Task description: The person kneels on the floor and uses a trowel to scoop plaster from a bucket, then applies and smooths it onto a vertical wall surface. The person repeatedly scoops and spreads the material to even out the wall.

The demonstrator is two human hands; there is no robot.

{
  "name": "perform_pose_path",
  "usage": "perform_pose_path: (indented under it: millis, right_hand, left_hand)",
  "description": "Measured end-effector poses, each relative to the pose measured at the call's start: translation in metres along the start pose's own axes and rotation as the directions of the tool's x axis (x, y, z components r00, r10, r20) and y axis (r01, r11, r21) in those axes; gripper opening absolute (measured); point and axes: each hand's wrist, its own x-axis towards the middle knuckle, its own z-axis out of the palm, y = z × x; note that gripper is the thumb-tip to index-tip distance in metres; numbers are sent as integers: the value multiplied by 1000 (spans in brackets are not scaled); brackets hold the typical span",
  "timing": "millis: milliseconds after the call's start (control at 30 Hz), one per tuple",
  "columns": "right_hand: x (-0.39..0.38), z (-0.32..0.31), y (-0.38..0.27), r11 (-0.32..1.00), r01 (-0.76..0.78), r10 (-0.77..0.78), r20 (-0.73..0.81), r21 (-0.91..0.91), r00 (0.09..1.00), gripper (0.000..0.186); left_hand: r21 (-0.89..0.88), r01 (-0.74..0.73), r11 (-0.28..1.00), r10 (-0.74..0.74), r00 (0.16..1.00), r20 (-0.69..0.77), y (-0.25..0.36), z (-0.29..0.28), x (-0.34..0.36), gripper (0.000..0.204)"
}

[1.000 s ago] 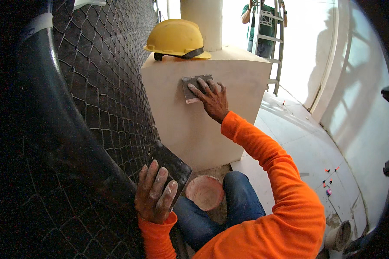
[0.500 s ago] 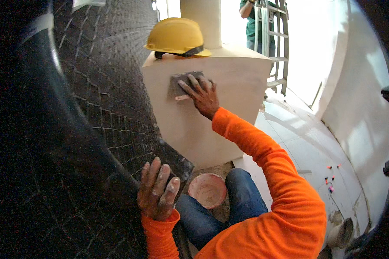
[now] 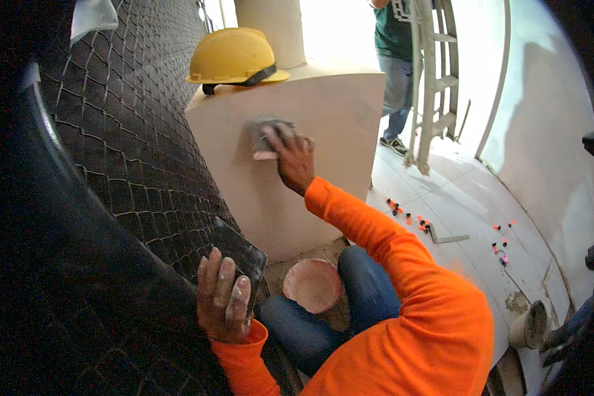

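Observation:
My right hand (image 3: 294, 158) presses a grey rubbing pad (image 3: 268, 137) flat against the upright face of a beige block (image 3: 323, 119), near its upper middle. My left hand (image 3: 223, 297) rests with its fingers spread on a dark flat tile (image 3: 239, 254) that leans on the black diamond-pattern tiled wall (image 3: 132, 132) at my left. A pink bowl (image 3: 311, 285) sits on the floor between my knees, just right of the left hand. Both sleeves are orange.
A yellow hard hat (image 3: 234, 56) lies on top of the block. Behind it a person (image 3: 396, 59) stands by a white ladder (image 3: 435, 79). Small orange tile spacers (image 3: 409, 214) and a metal square (image 3: 449, 237) lie on the white floor, and a roll (image 3: 527, 325) lies at lower right.
My right hand has slid the pad leftward across the block face. My left hand has stayed on the dark tile, shifting slightly with the view.

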Motion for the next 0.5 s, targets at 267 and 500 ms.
perform_pose_path:
  millis: [267,500]
  right_hand:
    - [58,-5,-26,934,-345,340,-74,-94,938,94]
    - [76,28,-101,926,-374,376,-26,46,926,90]
  left_hand:
    - [-15,44,999,-44,999,10,1,1,-2,30]
    - [-11,42,999,-42,999,-7,1,1,-3,27]
